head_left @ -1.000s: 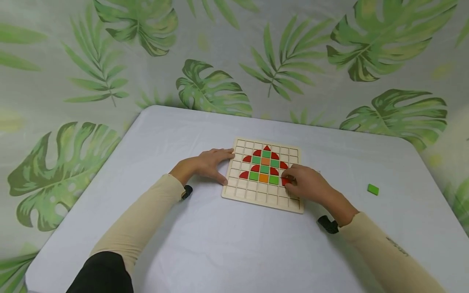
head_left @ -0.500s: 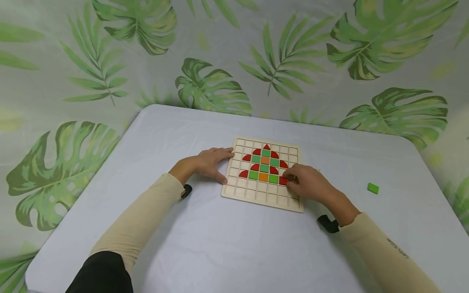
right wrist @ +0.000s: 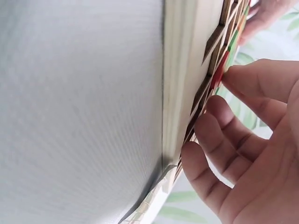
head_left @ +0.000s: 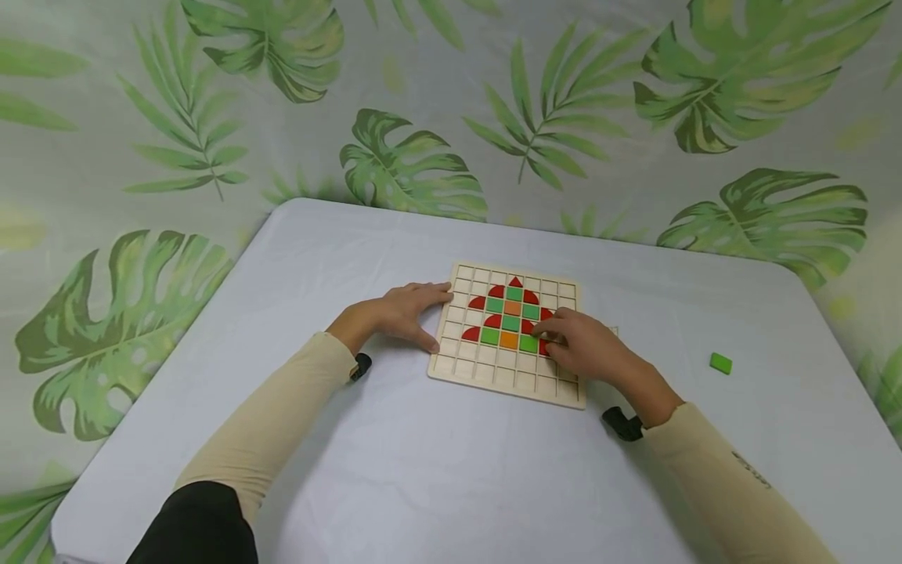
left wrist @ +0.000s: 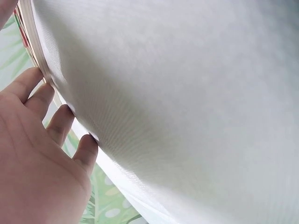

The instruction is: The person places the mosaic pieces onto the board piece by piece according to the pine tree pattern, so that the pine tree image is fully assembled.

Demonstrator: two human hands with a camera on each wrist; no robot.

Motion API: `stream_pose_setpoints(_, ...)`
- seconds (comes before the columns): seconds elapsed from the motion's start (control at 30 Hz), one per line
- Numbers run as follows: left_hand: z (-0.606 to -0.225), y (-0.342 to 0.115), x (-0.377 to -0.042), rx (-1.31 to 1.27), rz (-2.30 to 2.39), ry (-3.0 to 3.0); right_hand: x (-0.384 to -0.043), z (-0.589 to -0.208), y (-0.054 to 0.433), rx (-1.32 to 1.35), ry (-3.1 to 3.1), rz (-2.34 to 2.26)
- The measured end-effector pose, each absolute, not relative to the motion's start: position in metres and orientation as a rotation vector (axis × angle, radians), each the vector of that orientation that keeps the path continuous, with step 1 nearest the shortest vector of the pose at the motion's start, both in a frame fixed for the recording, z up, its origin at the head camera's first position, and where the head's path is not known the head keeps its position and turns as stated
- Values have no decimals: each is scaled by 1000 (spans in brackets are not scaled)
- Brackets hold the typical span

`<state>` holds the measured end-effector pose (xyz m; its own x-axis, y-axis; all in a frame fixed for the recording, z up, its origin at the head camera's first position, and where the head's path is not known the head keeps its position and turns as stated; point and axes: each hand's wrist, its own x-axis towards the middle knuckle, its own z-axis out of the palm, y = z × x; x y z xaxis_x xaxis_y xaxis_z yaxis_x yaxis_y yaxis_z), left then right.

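A wooden grid board [head_left: 507,382] lies on the white table [head_left: 423,470]. Red, green and orange pieces form a tree shape on it. My left hand [head_left: 409,313] rests flat against the board's left edge [left wrist: 35,46], fingers straight. My right hand [head_left: 574,345] lies over the board's right side. Its thumb and forefinger tips pinch a red piece [head_left: 543,348] sitting in a cell beside the bottom row of the shape. In the right wrist view that red piece [right wrist: 219,74] shows edge-on at the thumb tip, with the other fingers [right wrist: 205,140] touching the board [right wrist: 187,70].
A loose green square tile [head_left: 720,363] lies on the table to the right of the board. A leaf-patterned cloth [head_left: 423,117] hangs behind and around the table. Black wrist straps [head_left: 622,424] sit at both cuffs.
The red piece went from being held just above the board's right side down into its cell. My right hand slid slightly left over it. The left hand stayed put.
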<state>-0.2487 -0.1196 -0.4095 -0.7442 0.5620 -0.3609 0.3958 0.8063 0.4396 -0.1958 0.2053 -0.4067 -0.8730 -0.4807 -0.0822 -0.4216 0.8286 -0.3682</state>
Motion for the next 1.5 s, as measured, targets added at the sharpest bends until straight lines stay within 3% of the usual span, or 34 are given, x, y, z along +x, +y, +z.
stream_pose_setpoints(0.53,-410,-118,-250,732,456,2520,-193,-390,228,-658,2842,-584)
stream_pose_setpoints(1.07,-411,-119,-250,713,456,2518,-172,-362,339,-622,3012,-478)
stream_pose_setpoints(1.5,-409,-117,-248,714,458,2506,-146,-373,420,-410,3090,-459)
